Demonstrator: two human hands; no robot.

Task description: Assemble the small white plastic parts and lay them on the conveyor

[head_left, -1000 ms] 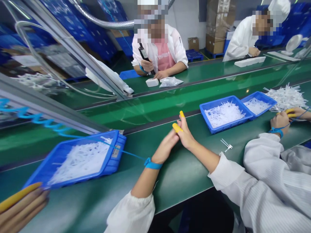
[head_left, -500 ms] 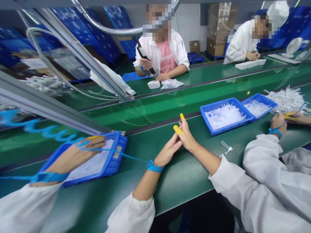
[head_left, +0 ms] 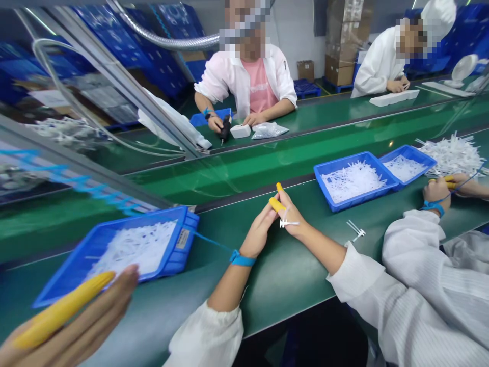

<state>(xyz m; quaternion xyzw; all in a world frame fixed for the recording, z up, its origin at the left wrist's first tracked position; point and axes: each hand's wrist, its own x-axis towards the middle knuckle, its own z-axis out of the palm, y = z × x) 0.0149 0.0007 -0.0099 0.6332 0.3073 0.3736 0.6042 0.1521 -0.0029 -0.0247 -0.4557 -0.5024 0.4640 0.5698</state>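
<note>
My left hand [head_left: 256, 233], with a blue strap [head_left: 240, 259] on its wrist, has its fingers pressed together against the fingertips of my right hand [head_left: 293, 218]. My right hand wears yellow finger cots [head_left: 275, 204] and pinches a small white plastic piece [head_left: 286, 223] that sticks out below the fingers. Both hands meet just above the green bench top [head_left: 298, 275]. What the left fingers hold is hidden.
A blue tray of white plastic parts [head_left: 126, 250] lies to my left, with a co-worker's yellow-cotted hand [head_left: 72, 316] close in front of it. Two more blue trays [head_left: 353, 178] lie to my right, and two loose white pieces [head_left: 356, 229]. Another co-worker's hands [head_left: 443, 188] are at far right. A conveyor belt [head_left: 267, 163] runs behind.
The white piece now shows under my right fingers. The co-worker's hand has pulled out of the left tray toward me. The person opposite has lowered a black tool to the bench.
</note>
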